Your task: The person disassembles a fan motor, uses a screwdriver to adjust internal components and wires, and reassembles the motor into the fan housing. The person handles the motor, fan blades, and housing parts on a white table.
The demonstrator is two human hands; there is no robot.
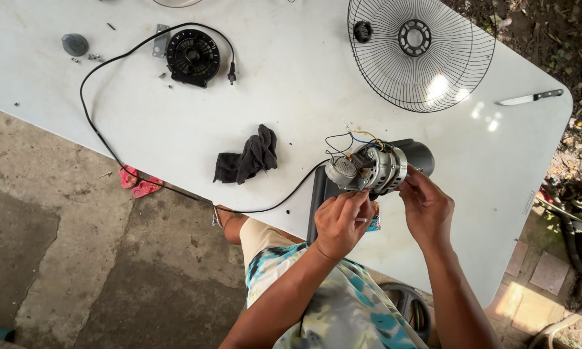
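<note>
Small item under left hand [340,223] hard to make out; fingers pinched at fan motor [368,169]. Right hand [425,208] fingers curled round motor (wires on top), above table [291,97].

My one camera sits on my head and looks steeply down, close over my hands [381,216] and lap. It takes in most of the white worktop [291,97] beyond them, running slantwise, plus the ground [64,258] beside it.

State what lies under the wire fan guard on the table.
Through the fan guard only bare white table shows. A black cap sits at its rim; whether on it or beneath cannot be told.
</note>
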